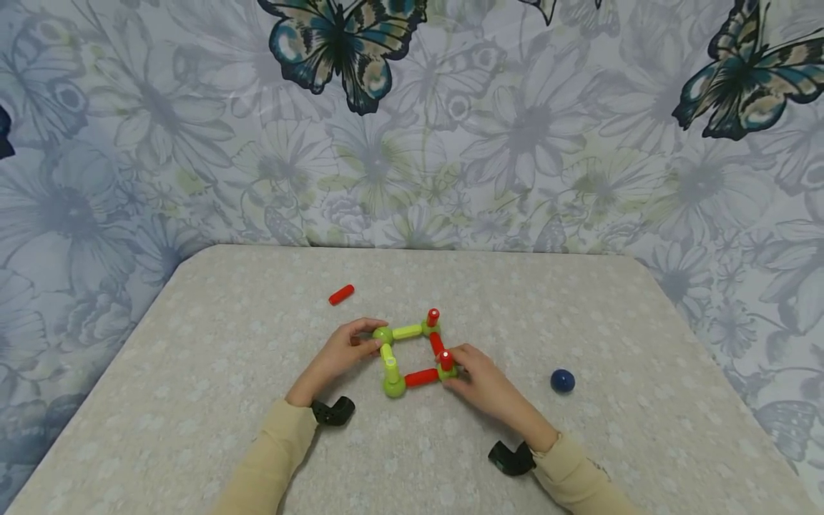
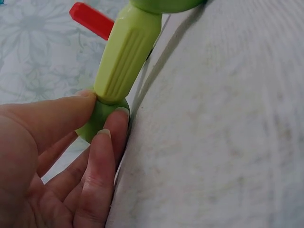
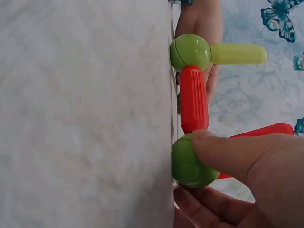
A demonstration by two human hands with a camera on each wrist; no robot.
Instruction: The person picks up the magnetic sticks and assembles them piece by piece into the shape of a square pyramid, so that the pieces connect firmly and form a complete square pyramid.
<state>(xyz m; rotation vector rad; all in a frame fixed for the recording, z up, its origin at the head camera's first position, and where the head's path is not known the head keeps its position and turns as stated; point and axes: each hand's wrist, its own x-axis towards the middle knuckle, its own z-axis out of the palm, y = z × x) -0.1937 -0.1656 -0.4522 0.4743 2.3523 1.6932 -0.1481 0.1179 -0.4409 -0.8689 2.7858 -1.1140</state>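
Note:
A square frame of green balls and magnetic-type toy sticks lies on the table between both hands. My left hand (image 1: 336, 360) pinches the back-left green ball (image 2: 100, 116) between thumb and fingers. A yellow-green stick (image 2: 127, 57) joins that ball. My right hand (image 1: 483, 384) grips the front-right green ball (image 3: 192, 164), which a red stick (image 3: 194, 97) links to the front-left green ball (image 3: 189, 52). From that front-left ball stands an upright yellow-green stick (image 3: 240, 53). Upright red sticks stand on the back-right and front-right balls; fingers partly hide the held balls.
A loose red stick (image 1: 341, 295) lies behind the left hand. To the right of the right hand sits a dark blue ball (image 1: 563, 381). The pale tablecloth (image 1: 257, 286) reaches back to a wall covering (image 1: 450, 143) with flowers and butterflies.

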